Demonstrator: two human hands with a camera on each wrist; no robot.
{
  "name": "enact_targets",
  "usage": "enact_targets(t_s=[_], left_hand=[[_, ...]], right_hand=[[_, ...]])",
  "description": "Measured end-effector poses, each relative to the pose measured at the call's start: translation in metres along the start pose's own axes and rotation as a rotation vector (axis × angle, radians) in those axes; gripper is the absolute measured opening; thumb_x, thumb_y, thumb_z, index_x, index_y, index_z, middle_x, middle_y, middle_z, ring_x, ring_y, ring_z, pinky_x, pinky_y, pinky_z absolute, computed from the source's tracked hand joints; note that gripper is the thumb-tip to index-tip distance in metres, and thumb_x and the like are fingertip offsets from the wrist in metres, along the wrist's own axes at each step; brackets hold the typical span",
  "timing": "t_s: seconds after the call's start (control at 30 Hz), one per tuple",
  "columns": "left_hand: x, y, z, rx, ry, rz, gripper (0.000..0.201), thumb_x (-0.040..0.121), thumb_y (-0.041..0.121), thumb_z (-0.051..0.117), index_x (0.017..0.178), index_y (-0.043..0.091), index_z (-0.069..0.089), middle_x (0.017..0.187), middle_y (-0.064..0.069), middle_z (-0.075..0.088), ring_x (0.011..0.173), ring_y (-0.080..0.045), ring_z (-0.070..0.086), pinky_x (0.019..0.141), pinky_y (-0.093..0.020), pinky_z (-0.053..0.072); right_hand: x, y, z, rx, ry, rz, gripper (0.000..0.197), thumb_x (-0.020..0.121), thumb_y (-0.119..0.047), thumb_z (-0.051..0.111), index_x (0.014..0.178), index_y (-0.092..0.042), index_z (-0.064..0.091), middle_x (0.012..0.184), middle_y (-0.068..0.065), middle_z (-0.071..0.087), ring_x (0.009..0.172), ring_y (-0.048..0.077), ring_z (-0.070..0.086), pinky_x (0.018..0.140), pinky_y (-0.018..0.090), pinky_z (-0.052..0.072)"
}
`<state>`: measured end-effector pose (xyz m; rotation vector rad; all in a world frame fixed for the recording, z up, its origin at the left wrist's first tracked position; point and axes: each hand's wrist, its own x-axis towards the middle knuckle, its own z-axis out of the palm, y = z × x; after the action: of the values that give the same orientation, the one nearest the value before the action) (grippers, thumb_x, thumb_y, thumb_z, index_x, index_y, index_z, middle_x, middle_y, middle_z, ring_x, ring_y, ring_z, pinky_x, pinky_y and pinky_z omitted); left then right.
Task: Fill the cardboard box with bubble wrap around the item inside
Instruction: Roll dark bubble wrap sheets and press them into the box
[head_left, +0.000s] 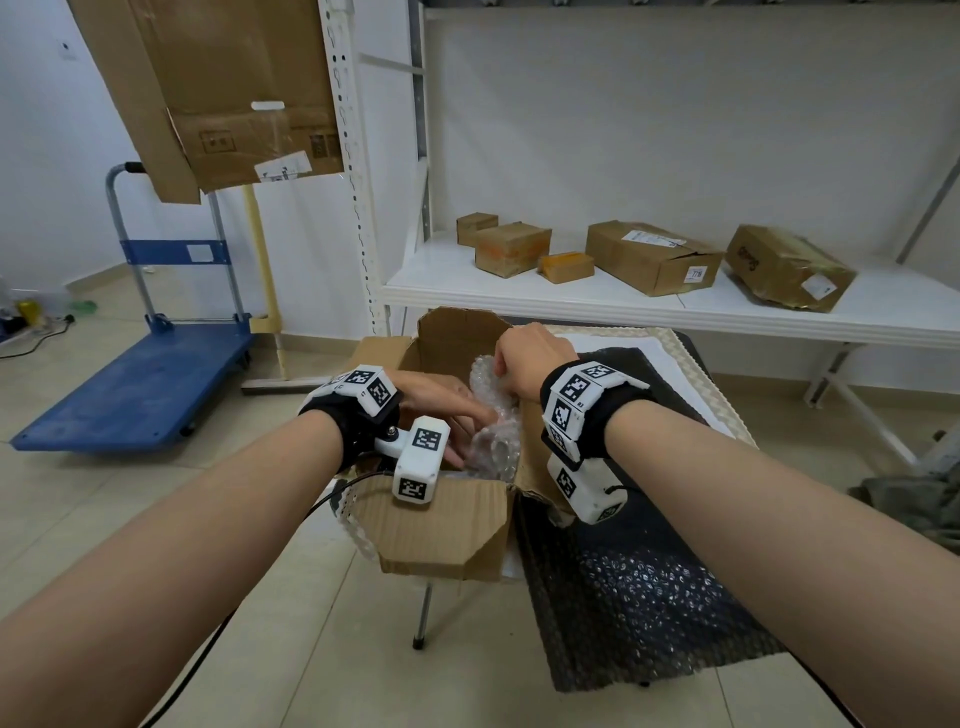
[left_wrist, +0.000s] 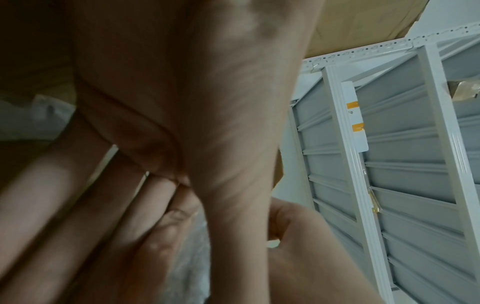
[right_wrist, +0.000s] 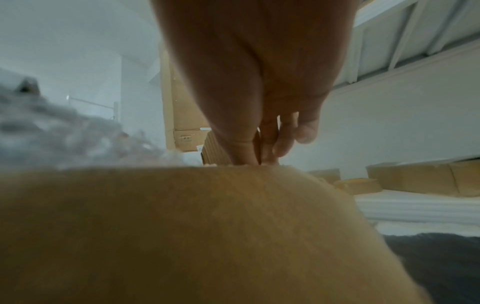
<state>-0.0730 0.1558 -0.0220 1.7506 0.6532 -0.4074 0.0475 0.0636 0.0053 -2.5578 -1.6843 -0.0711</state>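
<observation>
An open cardboard box (head_left: 441, 525) stands in the middle of the head view with its flaps spread. A bunch of clear bubble wrap (head_left: 496, 431) fills its right side. My left hand (head_left: 467, 421) reaches in from the left, its straight fingers (left_wrist: 78, 216) pressing against the wrap (left_wrist: 192, 259). My right hand (head_left: 506, 364) curls over the top of the wrap at the box's far right corner and pinches it. In the right wrist view its fingers (right_wrist: 270, 144) dip behind a box flap (right_wrist: 182, 226), which hides the tips. The item inside is hidden.
A dark sheet of bubble wrap (head_left: 649, 597) lies on the small table right of the box, with a white foam sheet (head_left: 654, 358) behind it. A white shelf (head_left: 519, 296) carries several cardboard boxes. A blue trolley (head_left: 140, 384) stands on the floor at the left.
</observation>
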Motion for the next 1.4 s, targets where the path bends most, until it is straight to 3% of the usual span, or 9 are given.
enact_targets(t_s=[0.23,0.37,0.5,0.63,0.73,0.93,1.1,1.23,1.4], left_hand=[[0.0,-0.001,0.001,0.09,-0.048,-0.016,0.042,0.092,0.027,0.063,0.113,-0.009,0.062,0.12,-0.028,0.063,0.109,-0.034,0.061,0.103,-0.044,0.048],[0.005,-0.004,-0.001,0.072,-0.132,-0.004,0.053,0.083,0.032,0.069,0.114,-0.01,0.062,0.109,-0.02,0.07,0.094,-0.026,0.068,0.081,-0.03,0.058],[0.008,-0.007,0.001,0.086,-0.12,0.011,0.028,0.094,0.019,0.061,0.108,-0.004,0.062,0.099,-0.015,0.071,0.084,-0.021,0.07,0.072,-0.027,0.058],[0.001,-0.001,0.003,0.281,-0.095,0.015,0.033,0.092,0.035,0.059,0.069,0.013,0.061,0.07,-0.001,0.06,0.062,-0.011,0.055,0.064,-0.018,0.046],[0.0,0.0,0.004,0.299,-0.074,-0.009,0.028,0.1,0.027,0.05,0.076,0.013,0.054,0.07,0.001,0.055,0.063,-0.01,0.051,0.066,-0.017,0.045],[-0.001,-0.002,0.006,0.163,-0.187,-0.074,0.02,0.102,0.02,0.043,0.097,0.008,0.058,0.08,-0.002,0.074,0.071,-0.01,0.071,0.065,-0.02,0.056],[-0.003,0.001,0.009,0.123,-0.184,-0.126,0.032,0.088,0.037,0.054,0.103,0.009,0.057,0.093,-0.004,0.07,0.084,-0.012,0.068,0.08,-0.025,0.056],[-0.001,0.002,0.005,0.168,-0.17,-0.168,0.029,0.102,0.033,0.04,0.104,0.01,0.058,0.084,0.006,0.075,0.074,-0.004,0.07,0.069,-0.018,0.055],[-0.005,0.002,0.003,0.243,-0.248,-0.194,0.044,0.081,0.05,0.056,0.105,0.012,0.06,0.087,0.008,0.075,0.079,-0.002,0.069,0.074,-0.018,0.052]], right_hand=[[0.0,0.002,0.011,-0.245,-0.141,-0.067,0.03,0.093,-0.018,0.052,0.121,-0.016,0.064,0.141,0.008,0.042,0.135,0.032,0.028,0.109,0.045,0.027],[0.002,0.0,0.007,-0.115,-0.11,-0.044,0.03,0.098,-0.026,0.042,0.117,-0.015,0.062,0.131,0.011,0.057,0.13,0.032,0.034,0.105,0.046,0.027],[-0.001,0.002,0.004,0.113,0.061,-0.102,0.058,0.088,-0.059,0.047,0.136,-0.026,0.048,0.133,0.012,0.054,0.128,0.03,0.039,0.102,0.045,0.032],[-0.005,-0.001,0.004,0.185,0.025,-0.349,0.041,0.086,-0.033,0.068,0.125,-0.033,0.058,0.127,0.002,0.045,0.117,0.019,0.044,0.099,0.037,0.041],[-0.004,-0.003,0.006,0.024,-0.032,-0.387,0.022,0.091,-0.02,0.064,0.108,-0.031,0.07,0.126,-0.002,0.047,0.116,0.02,0.045,0.098,0.037,0.042],[-0.006,-0.008,0.012,-0.16,0.083,-0.317,0.018,0.086,-0.035,0.069,0.096,-0.022,0.075,0.132,-0.005,0.043,0.118,0.021,0.039,0.096,0.035,0.035],[-0.005,-0.01,0.012,-0.217,0.025,-0.345,0.022,0.094,-0.022,0.059,0.113,-0.017,0.069,0.135,-0.003,0.047,0.119,0.021,0.043,0.097,0.034,0.035],[-0.004,-0.013,0.013,-0.301,-0.066,-0.286,0.043,0.092,-0.05,0.054,0.121,-0.022,0.067,0.134,0.002,0.048,0.126,0.023,0.042,0.106,0.041,0.031],[0.002,-0.015,0.017,-0.396,-0.238,-0.24,0.057,0.079,-0.059,0.066,0.122,-0.021,0.064,0.138,0.006,0.042,0.13,0.025,0.037,0.109,0.044,0.034]])
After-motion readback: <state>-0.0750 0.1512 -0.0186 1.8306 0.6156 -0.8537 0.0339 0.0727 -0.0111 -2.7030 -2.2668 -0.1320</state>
